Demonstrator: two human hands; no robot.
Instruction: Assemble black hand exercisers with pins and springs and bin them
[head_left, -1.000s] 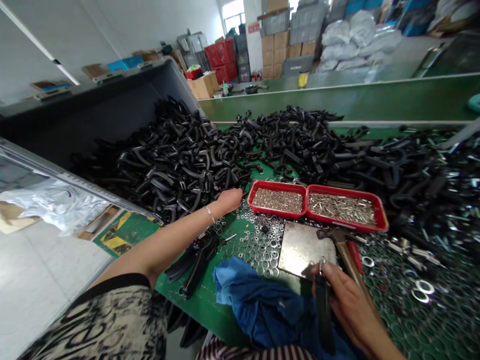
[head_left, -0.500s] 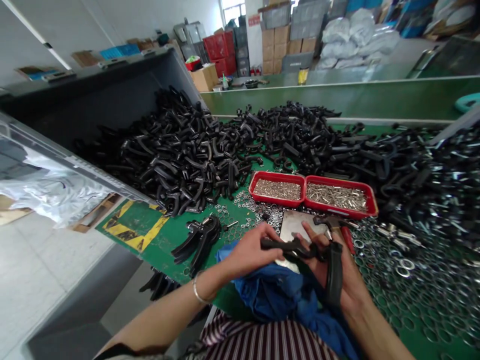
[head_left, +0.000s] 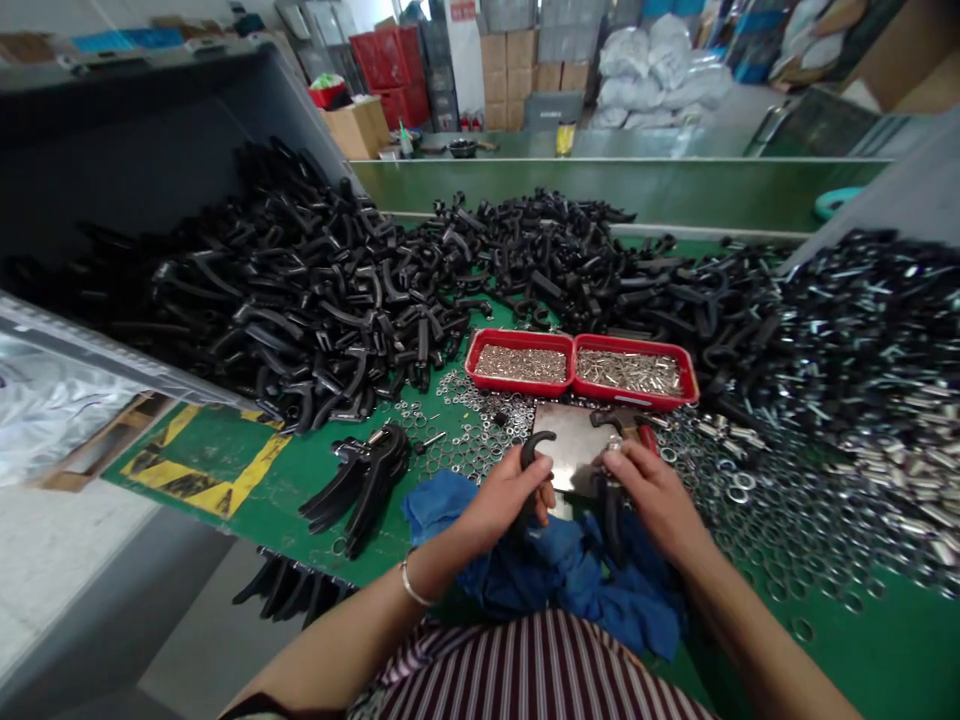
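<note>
My left hand is closed around a black curved handle part, whose hooked end sticks up above the fingers. In my right hand, thumb and fingers pinch a second black handle part near its top, where something shiny and metallic shows. The two parts are apart, over a blue cloth and the near edge of a metal plate. A hammer lies across the plate's far right corner. Left of my hands rest several black handle assemblies on the green table.
Two red trays of small metal pieces stand beyond the plate. Black parts spill from a tipped grey crate at left. Metal rings and silver cylinders spread at right. A green conveyor runs behind.
My hands have drawn the black parts apart; before, they were together between both hands. The right hand has turned over, its palm now down. The view has shifted to the right.
</note>
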